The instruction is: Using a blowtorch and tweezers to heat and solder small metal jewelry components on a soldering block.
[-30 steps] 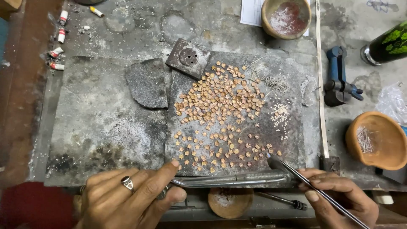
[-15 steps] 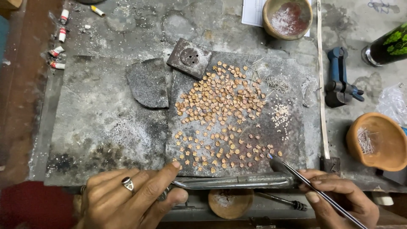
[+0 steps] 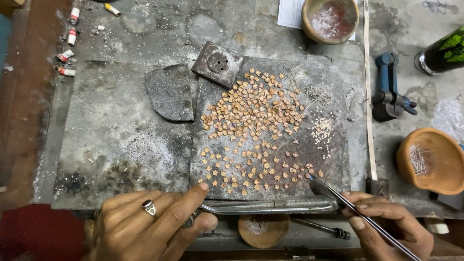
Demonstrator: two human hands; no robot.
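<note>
Many small copper-coloured pieces (image 3: 253, 128) lie scattered on a dark slab (image 3: 333, 164) in the middle of the bench. My right hand (image 3: 386, 229), at the lower right, grips long metal tweezers (image 3: 360, 215) whose tip rests at the slab's lower right edge beside the nearest pieces. My left hand (image 3: 150, 224), with a ring on one finger, lies at the lower left; its index fingertip touches the slab's front edge and the end of a bent metal tube (image 3: 270, 207) that runs along that edge.
A grey stone (image 3: 170, 92) and a small square block (image 3: 217, 63) sit left of the pieces. Tiny wire bits (image 3: 319, 92) and pale grains (image 3: 321, 130) lie right. Clay bowls (image 3: 430, 159) (image 3: 331, 19), a blue tool (image 3: 389, 94), a small dish (image 3: 263, 229) and a flat strip (image 3: 369, 96) surround.
The tweezers' tip has shifted slightly left along the slab's lower edge, closer to the pieces. My left hand has stayed put.
</note>
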